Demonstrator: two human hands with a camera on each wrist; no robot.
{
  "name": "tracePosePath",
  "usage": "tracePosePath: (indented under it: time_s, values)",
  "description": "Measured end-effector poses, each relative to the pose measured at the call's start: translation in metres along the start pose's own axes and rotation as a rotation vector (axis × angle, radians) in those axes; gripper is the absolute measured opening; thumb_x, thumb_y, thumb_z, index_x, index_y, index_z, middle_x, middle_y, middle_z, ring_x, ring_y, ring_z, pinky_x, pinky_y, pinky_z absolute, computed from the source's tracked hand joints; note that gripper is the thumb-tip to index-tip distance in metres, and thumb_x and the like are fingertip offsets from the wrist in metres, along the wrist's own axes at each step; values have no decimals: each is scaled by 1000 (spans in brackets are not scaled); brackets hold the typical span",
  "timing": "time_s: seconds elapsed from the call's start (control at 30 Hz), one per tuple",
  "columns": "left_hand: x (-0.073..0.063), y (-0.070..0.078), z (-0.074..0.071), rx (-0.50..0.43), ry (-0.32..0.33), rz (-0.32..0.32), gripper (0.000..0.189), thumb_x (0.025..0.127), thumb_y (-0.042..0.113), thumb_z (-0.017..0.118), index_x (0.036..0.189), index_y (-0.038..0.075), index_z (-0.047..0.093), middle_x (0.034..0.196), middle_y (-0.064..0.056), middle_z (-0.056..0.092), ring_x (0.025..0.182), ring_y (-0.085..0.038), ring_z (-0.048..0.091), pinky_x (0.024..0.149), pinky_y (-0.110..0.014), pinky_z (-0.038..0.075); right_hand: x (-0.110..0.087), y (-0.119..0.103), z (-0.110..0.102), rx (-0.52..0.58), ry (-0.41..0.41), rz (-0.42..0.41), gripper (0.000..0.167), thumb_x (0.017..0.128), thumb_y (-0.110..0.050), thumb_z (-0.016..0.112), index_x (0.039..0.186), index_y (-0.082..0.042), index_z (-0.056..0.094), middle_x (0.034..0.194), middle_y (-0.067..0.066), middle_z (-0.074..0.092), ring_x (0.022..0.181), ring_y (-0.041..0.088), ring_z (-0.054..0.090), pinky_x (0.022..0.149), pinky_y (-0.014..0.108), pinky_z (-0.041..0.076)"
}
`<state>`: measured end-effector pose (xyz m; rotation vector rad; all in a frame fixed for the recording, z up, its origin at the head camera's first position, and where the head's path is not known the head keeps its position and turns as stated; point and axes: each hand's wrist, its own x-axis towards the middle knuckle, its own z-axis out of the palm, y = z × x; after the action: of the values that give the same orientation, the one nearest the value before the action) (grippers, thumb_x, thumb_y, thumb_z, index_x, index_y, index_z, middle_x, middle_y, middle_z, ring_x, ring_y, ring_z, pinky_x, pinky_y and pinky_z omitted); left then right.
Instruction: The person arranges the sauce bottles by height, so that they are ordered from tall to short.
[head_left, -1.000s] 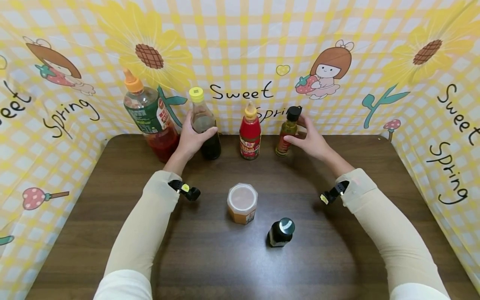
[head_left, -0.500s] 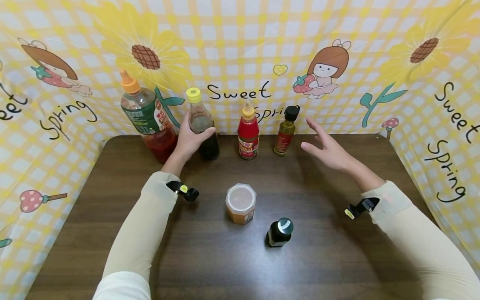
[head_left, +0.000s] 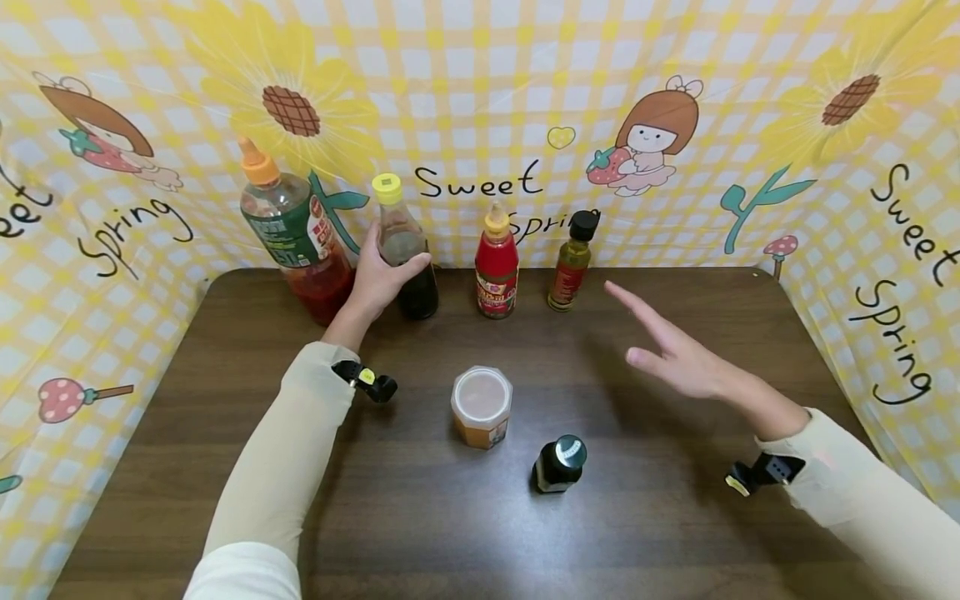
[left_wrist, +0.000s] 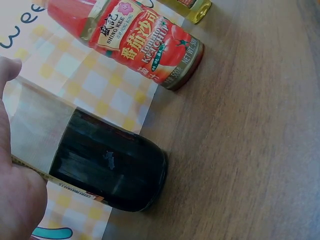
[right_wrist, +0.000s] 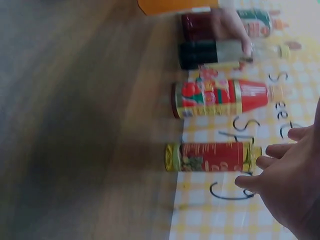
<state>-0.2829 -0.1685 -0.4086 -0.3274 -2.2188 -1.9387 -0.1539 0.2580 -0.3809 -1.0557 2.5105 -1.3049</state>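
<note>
My left hand (head_left: 375,279) grips a yellow-capped bottle of dark sauce (head_left: 420,292) that stands upright at the back of the table, thumb across its front. In the left wrist view, the dark liquid (left_wrist: 110,160) fills the lower part of this bottle. My right hand (head_left: 682,354) hovers over the right side of the table, fingers straight and holding nothing. Nearest to it stands a small black-capped oil bottle (head_left: 570,275) with a red label. Between that and the dark sauce is a red tomato ketchup bottle (head_left: 497,271) with a yellow nozzle cap.
Left of my left hand stands a large sauce bottle (head_left: 288,229) with an orange nozzle and green label. A lidded jar (head_left: 482,404) and a small dark bottle (head_left: 560,467) stand mid-table. A yellow checked cloth (head_left: 465,75) lines the back and sides of the wooden table (head_left: 420,533).
My right hand has let go of the small oil bottle and moved right and toward me, its fingers straightening. The left hand stays on the dark sauce bottle.
</note>
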Motion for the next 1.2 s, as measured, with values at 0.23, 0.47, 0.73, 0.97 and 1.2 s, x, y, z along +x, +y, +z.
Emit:
tracePosePath:
  time_s: [0.23,0.47,0.73,0.97,1.2]
  values:
    - [-9,25,1,10,-14,-33,63,86,9,78,140,6,45,145,-13,43,134,-25,41,111,-45,33,-13,-14,15,28,-95,-141,90,101,-65,40,163,-6,13,169,16,14,155,21,12,121,22,11]
    - [-8,18,0,11,-1,-30,64,86,11,79,140,9,46,145,-12,43,132,-24,43,109,-44,35,-21,-25,33,76,-183,-180,92,100,-63,48,162,-4,15,168,17,15,155,26,11,121,23,12]
    - [-10,21,0,-15,-10,-2,59,86,8,78,136,11,48,140,-11,46,132,-25,43,109,-43,34,-27,-27,51,118,-270,-221,91,99,-61,52,161,-4,20,168,16,17,154,33,13,121,24,12]
    - [-12,27,2,3,-8,-9,61,86,5,77,138,6,46,144,-14,44,133,-24,41,111,-44,32,-28,-26,66,166,-347,-222,86,97,-55,61,160,-6,28,166,13,25,153,31,21,121,31,20]
    - [-12,26,2,2,-12,-19,60,86,6,77,138,7,46,145,-13,43,134,-25,40,111,-45,31,-25,-24,85,210,-380,-239,85,94,-47,69,159,-7,31,164,14,31,151,29,27,120,33,23]
